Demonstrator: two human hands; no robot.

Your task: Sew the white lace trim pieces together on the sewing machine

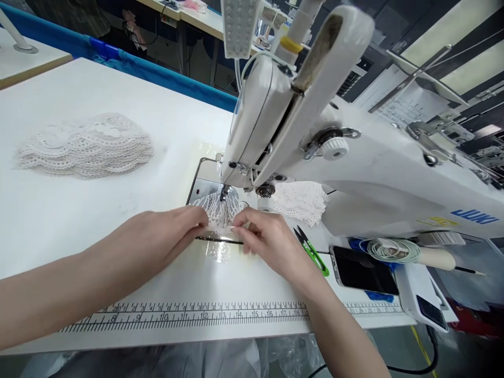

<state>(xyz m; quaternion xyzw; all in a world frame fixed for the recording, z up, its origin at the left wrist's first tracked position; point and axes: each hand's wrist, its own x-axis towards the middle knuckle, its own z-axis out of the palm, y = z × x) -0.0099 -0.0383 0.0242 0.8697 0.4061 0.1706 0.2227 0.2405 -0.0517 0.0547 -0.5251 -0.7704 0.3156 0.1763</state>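
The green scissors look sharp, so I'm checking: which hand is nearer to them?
Right. The right hand is just beside the green scissors, its fingers at the lace; the left hand is farther off, at the lace's other side.

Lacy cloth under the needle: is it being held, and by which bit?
The left hand and right hand pinch the lacy cloth by its near edge, one at each side.

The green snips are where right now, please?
In the head view, the green snips lie right of centre, between the right hand and the phone.
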